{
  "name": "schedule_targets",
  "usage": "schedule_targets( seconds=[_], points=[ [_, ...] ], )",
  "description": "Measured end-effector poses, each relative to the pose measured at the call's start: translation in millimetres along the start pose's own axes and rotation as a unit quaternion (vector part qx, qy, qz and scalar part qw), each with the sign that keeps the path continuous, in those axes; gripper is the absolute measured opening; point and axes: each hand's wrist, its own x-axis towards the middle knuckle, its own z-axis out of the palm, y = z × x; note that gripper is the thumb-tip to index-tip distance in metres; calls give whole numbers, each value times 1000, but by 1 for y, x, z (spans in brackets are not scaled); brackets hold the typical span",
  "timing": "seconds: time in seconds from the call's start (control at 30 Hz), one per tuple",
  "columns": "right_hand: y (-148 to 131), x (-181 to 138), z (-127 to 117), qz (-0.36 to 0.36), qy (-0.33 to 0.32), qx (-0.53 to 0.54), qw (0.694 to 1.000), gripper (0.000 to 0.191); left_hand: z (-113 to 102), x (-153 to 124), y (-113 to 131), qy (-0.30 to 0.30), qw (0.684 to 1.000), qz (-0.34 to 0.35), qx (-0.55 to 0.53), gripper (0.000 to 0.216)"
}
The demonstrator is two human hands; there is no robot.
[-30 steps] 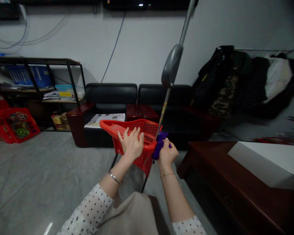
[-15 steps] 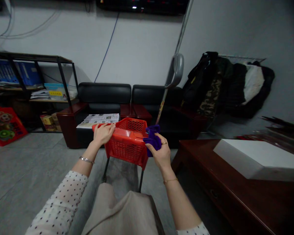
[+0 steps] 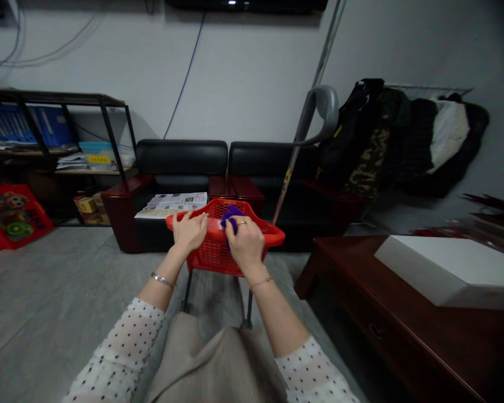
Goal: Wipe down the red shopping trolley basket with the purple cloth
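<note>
A small red shopping cart (image 3: 210, 252) with a perforated plastic basket and dark legs stands on the floor in front of me. My left hand (image 3: 190, 230) is wrapped over the left part of its handle rim. In my right hand (image 3: 247, 242) a purple cloth (image 3: 232, 211) is bunched and pressed on the middle of the same rim. Part of the cloth is hidden under the fingers. The rim's right end sticks out bare beyond my right hand.
Black armchairs (image 3: 180, 162) with wooden arms stand behind the cart, a newspaper (image 3: 172, 205) on one seat. A pole with a grey loop handle (image 3: 327, 112) rises at the cart's right. To the right is a wooden table (image 3: 344, 252) with a white box (image 3: 449, 263); shelves (image 3: 79, 98) stand left.
My right hand has moved the purple cloth leftward from the right end of the handle rim to its middle. My left hand keeps its hold on the left part.
</note>
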Motion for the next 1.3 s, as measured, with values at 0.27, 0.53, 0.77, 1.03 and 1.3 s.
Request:
schedule_targets(
  seconds=[0.27,0.53,0.77,1.03,1.3],
  points=[
    [69,9,-22,26,-62,-33,997,31,-4,-5,3,-15,999,46,23,51],
    [48,14,6,73,22,-19,997,30,10,-11,22,42,999,-9,21,48],
    [57,16,15,-77,0,42,996,29,12,-6,12,69,997,-26,30,49],
    [32,8,24,-73,34,26,996,29,18,-8,26,87,996,-6,-5,48],
    [79,8,11,49,77,25,996,33,17,-7,11,88,995,-36,39,49]
  ],
)
